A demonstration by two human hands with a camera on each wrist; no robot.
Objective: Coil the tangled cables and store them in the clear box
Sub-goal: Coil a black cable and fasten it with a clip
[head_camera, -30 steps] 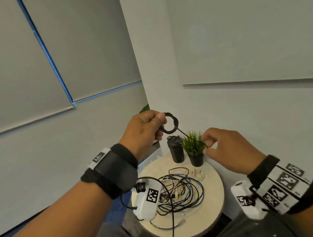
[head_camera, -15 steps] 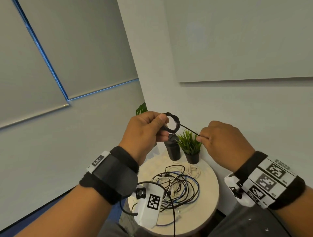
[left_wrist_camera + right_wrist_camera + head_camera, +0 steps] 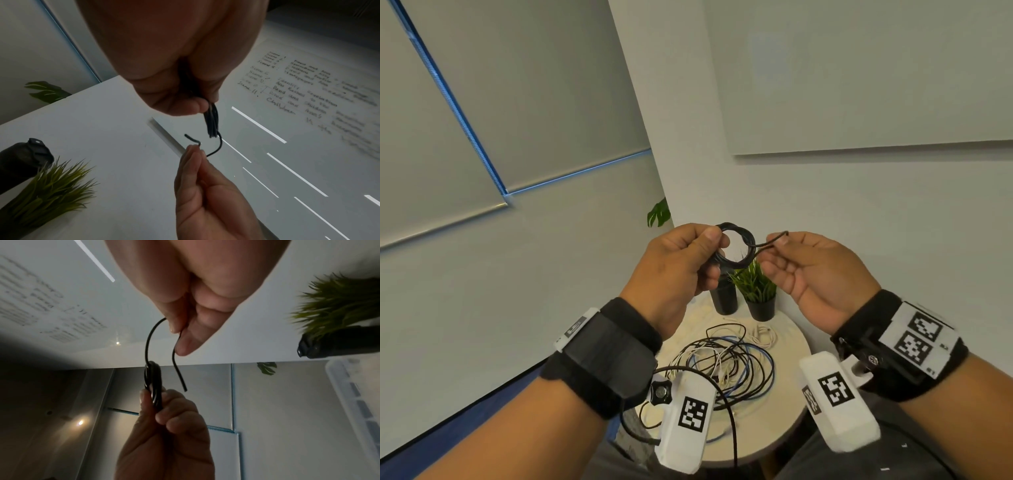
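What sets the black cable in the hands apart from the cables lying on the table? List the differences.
The black cable is wound into a small tight ring; the pile of cables lies in wide, loose, tangled loops. The black cable is held in the air, left hand gripping the ring and right hand pinching its free end; the pile rests untouched on the round table. The held one is black only; the pile mixes black, white and blue. Both are thin and flexible.

You hold a black cable coil [image 3: 736, 245]; your table [image 3: 787, 428] is cream; its tangle [image 3: 726, 363] mixes black, white, blue; the plant [image 3: 755, 282] is green.
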